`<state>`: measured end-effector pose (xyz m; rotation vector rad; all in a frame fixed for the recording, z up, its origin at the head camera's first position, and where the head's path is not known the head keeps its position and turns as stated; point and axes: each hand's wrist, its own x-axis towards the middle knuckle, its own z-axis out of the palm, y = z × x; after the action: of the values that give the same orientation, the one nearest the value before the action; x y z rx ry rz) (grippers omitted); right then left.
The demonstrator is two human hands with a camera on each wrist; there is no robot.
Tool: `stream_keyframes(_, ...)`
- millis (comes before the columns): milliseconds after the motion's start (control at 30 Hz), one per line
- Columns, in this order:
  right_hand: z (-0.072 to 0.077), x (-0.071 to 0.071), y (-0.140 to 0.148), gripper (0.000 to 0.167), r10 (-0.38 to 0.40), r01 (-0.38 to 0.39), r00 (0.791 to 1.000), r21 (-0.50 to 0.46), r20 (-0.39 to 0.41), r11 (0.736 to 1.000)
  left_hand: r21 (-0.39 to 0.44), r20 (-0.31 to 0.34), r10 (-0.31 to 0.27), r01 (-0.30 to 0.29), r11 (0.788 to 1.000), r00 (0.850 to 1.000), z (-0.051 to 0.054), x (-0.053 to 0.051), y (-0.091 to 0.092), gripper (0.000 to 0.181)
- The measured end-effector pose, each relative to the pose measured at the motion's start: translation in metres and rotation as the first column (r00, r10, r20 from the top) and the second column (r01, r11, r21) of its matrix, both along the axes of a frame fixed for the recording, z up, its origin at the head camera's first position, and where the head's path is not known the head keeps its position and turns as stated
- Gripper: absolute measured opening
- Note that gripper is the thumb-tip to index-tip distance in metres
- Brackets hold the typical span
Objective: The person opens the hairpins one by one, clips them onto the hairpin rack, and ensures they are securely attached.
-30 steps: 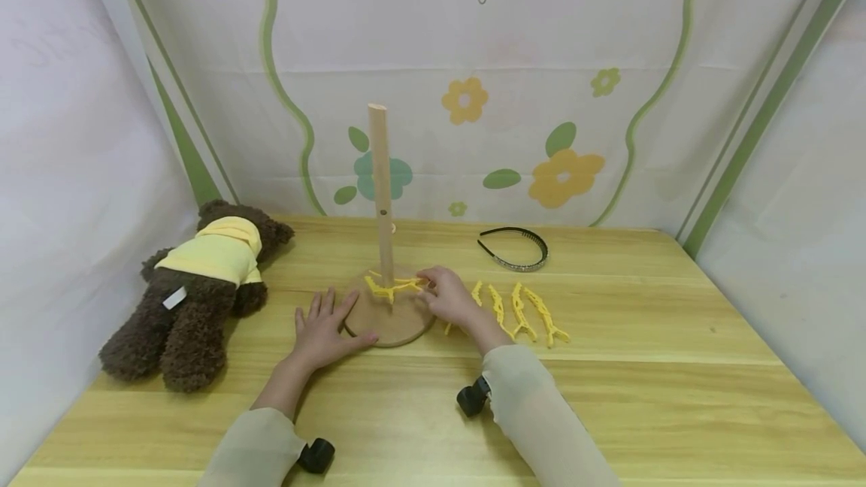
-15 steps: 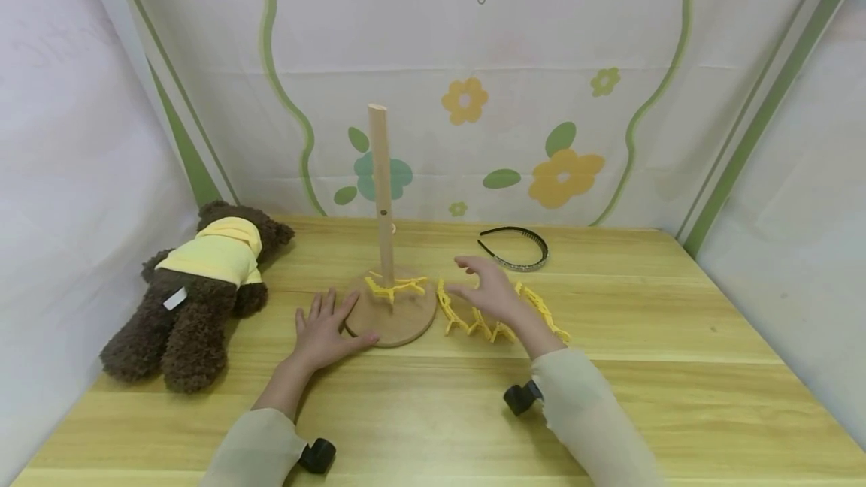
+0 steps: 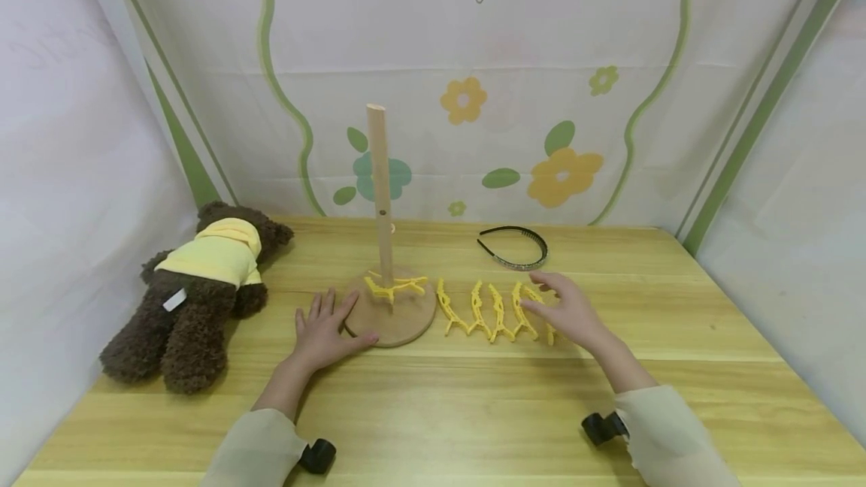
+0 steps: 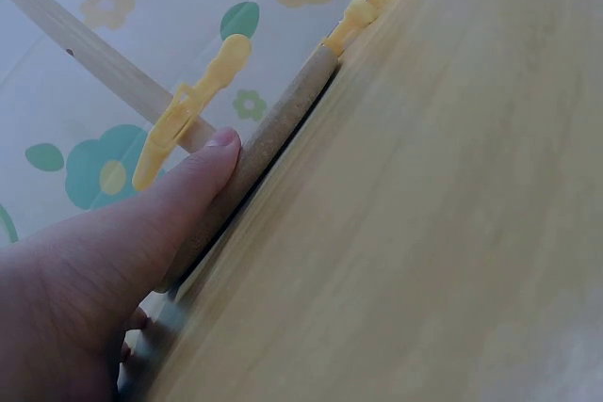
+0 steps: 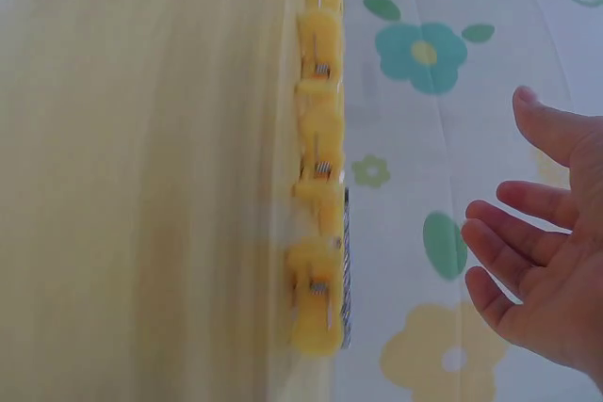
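Observation:
My left hand (image 3: 328, 333) lies with spread fingers at the left rim of a round wooden base (image 3: 406, 325). Its thumb (image 4: 203, 171) presses on the rim in the left wrist view. A flat wooden post (image 3: 381, 194) stands upright on this base. Low on the post sits a yellow alligator hair clip (image 3: 382, 293). To the right, several more yellow hair clips (image 3: 497, 310) lie in a row on the table. My right hand (image 3: 571, 314) hovers over the right end of that row, holding nothing, its fingers relaxed and apart. It partly hides the last clip.
A black headband (image 3: 521, 266) with a glittering band lies behind the clips. At the left, a brown teddy bear (image 3: 196, 329) in a yellow top lies face down. A flower-printed cloth (image 3: 406, 43) closes off the table's back.
My right hand has let go of the clip at the post and moved right, over the row to its far end. The left hand and the base stay put.

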<state>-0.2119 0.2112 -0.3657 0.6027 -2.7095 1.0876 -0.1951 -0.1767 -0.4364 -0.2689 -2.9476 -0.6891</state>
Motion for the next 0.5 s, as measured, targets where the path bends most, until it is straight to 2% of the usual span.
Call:
stream_keyframes(233,-0.012,0.010,0.030,0.059,-0.051,0.049,0.997,0.028,0.059,0.998,0.005,-0.002,-0.002,0.002,1.000,1.000,-0.001,0.000,0.000,0.092)
stream_keyframes(500,-0.036,0.013,0.048,0.064,-0.068,0.064,0.990,0.038,0.126,0.997,0.004,0.006,-0.002,0.002,1.000,1.000,-0.001,0.000,-0.001,0.092)
